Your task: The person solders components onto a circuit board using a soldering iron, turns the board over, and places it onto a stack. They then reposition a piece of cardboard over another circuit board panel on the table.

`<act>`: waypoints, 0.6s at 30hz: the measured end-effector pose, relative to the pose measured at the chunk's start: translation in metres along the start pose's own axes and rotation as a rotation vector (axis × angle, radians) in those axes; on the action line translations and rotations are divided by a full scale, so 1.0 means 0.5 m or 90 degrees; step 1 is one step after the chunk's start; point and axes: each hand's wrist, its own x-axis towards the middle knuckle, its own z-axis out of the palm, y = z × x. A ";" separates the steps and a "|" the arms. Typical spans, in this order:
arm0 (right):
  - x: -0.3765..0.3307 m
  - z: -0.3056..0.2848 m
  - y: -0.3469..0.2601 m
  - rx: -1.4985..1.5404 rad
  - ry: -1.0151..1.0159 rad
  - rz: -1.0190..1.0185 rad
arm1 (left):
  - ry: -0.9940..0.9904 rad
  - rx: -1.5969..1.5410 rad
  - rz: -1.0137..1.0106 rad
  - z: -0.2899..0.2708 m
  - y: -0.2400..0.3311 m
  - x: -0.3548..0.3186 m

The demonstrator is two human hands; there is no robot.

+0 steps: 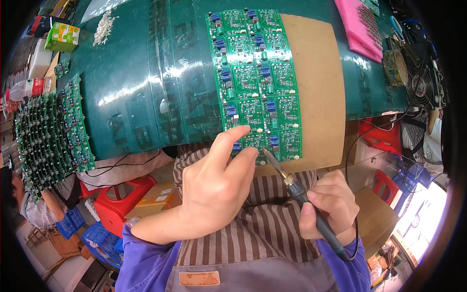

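Note:
Bent fingers of my right hand [331, 204] grip the dark handle of a soldering iron [314, 219]. Its metal tip touches or nearly touches the lower part of a green circuit board panel [250, 90], close to my left thumb. My left hand [214, 182] is over the panel's near left corner, index finger and thumb apart with board showing between them; its other fingers are curled and partly hidden. Rows of repeated boards make up the panel, with blue parts, round capacitors and small white connectors. Beneath it lies a brown cardboard sheet [321, 92].
Several populated circuit boards [46, 141] stand in a row at the table's left edge. A pile of small white parts [103, 28], a drink carton [62, 36] and a bottle [31, 89] are far left. Pink foam [357, 29] and a fan [420, 85] sit far right. The iron's cable [346, 170] loops rightward.

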 end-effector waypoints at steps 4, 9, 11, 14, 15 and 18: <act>0.000 -0.002 -0.004 -0.012 -0.005 0.000 | -0.019 0.017 0.001 -0.003 0.000 0.002; 0.005 -0.019 -0.007 -0.021 -0.019 0.013 | -0.058 0.049 0.003 -0.008 0.008 0.009; 0.004 -0.025 -0.001 -0.020 -0.013 0.015 | -0.061 0.053 0.000 -0.009 0.013 0.012; 0.007 -0.049 0.002 -0.097 0.065 0.006 | -0.063 0.036 0.016 -0.014 0.020 0.020; 0.011 -0.053 0.006 -0.128 0.124 0.018 | -0.065 0.032 0.016 -0.019 0.021 0.021; 0.018 -0.099 0.100 -0.279 0.291 0.102 | -0.073 0.040 -0.024 -0.018 0.025 0.020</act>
